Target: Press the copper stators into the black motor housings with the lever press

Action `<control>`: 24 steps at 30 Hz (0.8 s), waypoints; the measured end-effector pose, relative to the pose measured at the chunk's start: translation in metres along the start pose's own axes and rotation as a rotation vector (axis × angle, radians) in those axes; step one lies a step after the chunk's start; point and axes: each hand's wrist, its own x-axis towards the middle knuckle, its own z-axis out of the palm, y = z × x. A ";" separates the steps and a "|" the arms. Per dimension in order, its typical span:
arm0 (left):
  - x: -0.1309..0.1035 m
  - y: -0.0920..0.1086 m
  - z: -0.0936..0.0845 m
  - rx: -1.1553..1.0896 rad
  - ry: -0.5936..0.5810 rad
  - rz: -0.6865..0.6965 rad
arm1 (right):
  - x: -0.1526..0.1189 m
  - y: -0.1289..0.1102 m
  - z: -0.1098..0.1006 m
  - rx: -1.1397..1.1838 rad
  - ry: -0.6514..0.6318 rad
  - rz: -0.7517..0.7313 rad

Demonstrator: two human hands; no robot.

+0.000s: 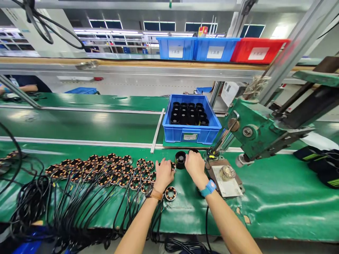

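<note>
My left hand [164, 173] is closed on a stator ring at the right end of the spread of copper-wound stator rings [113, 173] with black cables. One separate ring [171, 193] lies just below its wrist. My right hand [195, 164] is closed beside an upright black cylinder [180, 160]; a second black cylinder shows partly behind its fingers, and whether the hand grips it is hidden. Both hands are over the green mat [185, 211].
A blue crate [192, 135] of black cylinders stands behind the hands. At the right are a green press [251, 127] and its base plate [226, 180]. Black cables [74, 208] hang over the front edge. A person's arm [28, 88] shows far left.
</note>
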 end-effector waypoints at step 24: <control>-0.099 0.005 -0.075 -0.916 0.330 -0.241 | -0.183 0.033 0.138 0.641 0.270 -0.973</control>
